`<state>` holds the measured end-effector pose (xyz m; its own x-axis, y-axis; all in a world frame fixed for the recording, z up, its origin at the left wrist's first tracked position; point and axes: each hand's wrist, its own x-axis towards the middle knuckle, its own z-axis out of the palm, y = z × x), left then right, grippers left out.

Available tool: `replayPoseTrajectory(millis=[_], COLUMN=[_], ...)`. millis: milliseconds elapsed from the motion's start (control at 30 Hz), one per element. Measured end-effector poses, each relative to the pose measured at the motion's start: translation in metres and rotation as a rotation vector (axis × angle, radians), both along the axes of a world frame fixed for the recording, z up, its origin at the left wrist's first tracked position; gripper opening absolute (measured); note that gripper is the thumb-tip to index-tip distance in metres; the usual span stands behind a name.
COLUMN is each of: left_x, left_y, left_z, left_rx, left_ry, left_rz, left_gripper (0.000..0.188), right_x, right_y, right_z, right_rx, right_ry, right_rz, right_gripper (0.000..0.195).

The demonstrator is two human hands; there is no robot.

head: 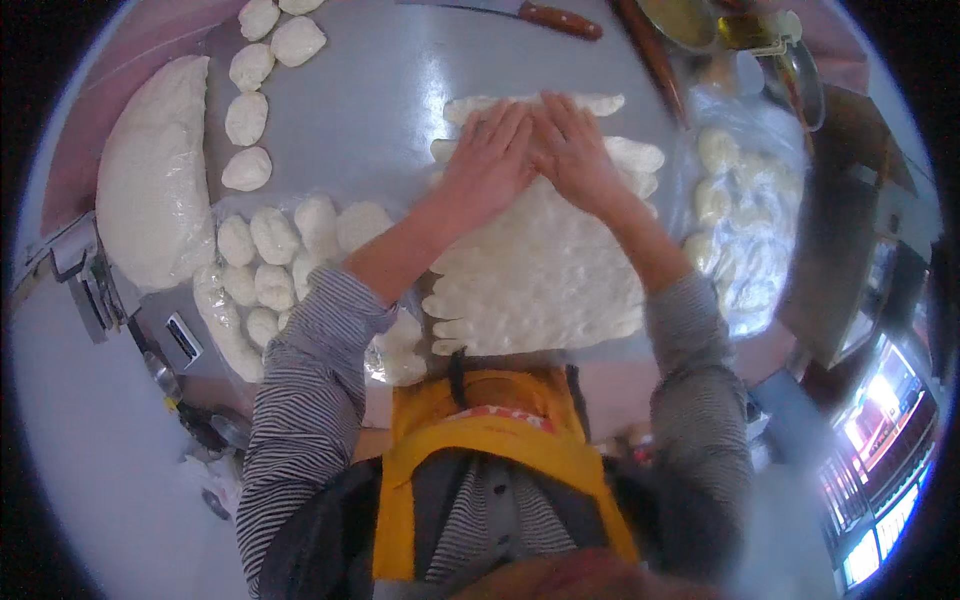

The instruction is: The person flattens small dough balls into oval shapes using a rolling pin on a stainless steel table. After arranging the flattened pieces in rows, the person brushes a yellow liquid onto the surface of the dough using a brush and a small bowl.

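Note:
My left hand and my right hand lie side by side, palms down, fingers stretched forward and thumbs close together. Their fingertips reach the farthest dough strip, which lies crosswise on the grey work surface. Beneath the palms is another strip, its ends showing on both sides. Closer to my body, several flattened dough strips lie against one another in a dimpled, shiny sheet. What the fingers press on exactly is partly hidden by the hands.
At left lies a large dough slab under plastic film. Dough balls line up beside it, and film-covered dough pieces sit nearer. Bagged dough is at right. A wooden-handled knife, a rolling pin and an oil container lie beyond.

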<state>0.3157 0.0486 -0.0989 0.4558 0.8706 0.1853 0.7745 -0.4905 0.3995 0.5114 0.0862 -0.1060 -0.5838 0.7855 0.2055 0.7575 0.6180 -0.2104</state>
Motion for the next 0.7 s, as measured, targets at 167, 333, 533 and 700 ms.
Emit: replayPoseTrajectory(millis=[167, 333, 533, 700], left_x=[-0.006, -0.031, -0.012, -0.020], left_y=[0.099, 0.041, 0.066, 0.080], left_z=[-0.025, -0.012, -0.010, -0.026], left_rx=[0.025, -0.004, 0.187, -0.044], left_ry=[-0.014, 0.240, 0.249, 0.252], left_rz=[-0.018, -0.024, 0.070, 0.079], left_gripper=[0.070, 0.077, 0.068, 0.081], right_x=[0.006, 0.025, 0.045, 0.067], right_y=[0.072, 0.001, 0.036, 0.035], right_z=[-0.027, -0.006, -0.019, -0.023], right_rx=[0.050, -0.009, 0.088, 0.067], right_ry=[-0.046, -0.148, -0.202, -0.260], right_rz=[0.034, -0.094, -0.188, -0.235], right_gripper=[0.059, 0.060, 0.060, 0.057])
